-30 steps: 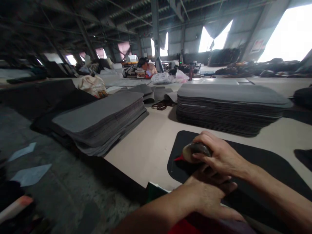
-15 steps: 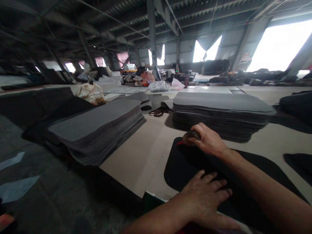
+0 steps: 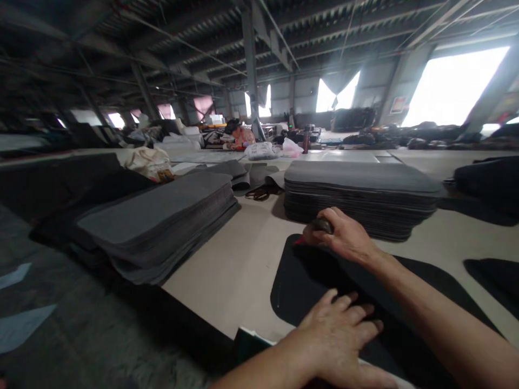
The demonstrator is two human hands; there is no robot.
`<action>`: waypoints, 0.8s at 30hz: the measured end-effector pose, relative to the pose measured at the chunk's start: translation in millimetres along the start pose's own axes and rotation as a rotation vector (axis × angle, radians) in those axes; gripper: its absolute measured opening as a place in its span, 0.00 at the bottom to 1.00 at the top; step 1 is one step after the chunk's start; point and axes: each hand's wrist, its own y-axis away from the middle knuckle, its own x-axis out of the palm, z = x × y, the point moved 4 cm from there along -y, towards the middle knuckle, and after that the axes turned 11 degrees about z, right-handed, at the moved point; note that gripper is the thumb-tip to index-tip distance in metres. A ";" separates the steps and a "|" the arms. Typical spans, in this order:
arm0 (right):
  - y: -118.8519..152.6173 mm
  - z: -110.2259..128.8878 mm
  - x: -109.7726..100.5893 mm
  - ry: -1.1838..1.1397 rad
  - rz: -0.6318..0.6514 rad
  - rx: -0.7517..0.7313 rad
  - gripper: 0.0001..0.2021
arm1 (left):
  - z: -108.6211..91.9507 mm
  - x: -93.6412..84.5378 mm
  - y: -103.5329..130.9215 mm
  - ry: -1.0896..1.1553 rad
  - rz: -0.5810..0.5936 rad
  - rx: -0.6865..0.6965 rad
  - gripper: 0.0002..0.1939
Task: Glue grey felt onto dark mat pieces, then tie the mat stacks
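A black sheet (image 3: 298, 281) with rounded corners lies flat on the pale table in front of me. My left hand (image 3: 340, 332) rests on its near part, palm down and fingers spread, holding nothing. Closed around a dark, rounded tool with a red tip (image 3: 318, 229) is my right hand (image 3: 346, 235), over the sheet's far left corner. The tool's exact kind cannot be made out, since my fingers cover part of it. Just beyond my right hand stands a thick stack of grey sheets (image 3: 360, 175) with dark edges.
Another stack of grey sheets (image 3: 162, 208) is at the table's left edge. Dark looped handles (image 3: 261, 193) lie between the stacks near curled grey scraps (image 3: 259, 174). A dark green item (image 3: 251, 346) is at the near edge. Farther back, a person (image 3: 239, 135) is bent over a table.
The camera view has shifted slightly. My right hand still grips the tool at the sheet's far left corner, and my left hand stays spread on the sheet.
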 end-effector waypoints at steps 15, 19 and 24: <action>22.7 21.1 13.1 -0.267 0.173 -0.074 0.11 | 0.6 0.5 -1.6 -0.039 -0.062 0.003 0.42; 0.9 1.9 13.9 -0.048 0.053 -0.028 0.11 | -1.5 -0.5 -0.1 0.000 -0.021 0.010 0.42; -17.1 -12.0 14.9 0.066 0.007 0.053 0.11 | -2.6 -1.2 1.1 0.026 -0.014 0.005 0.44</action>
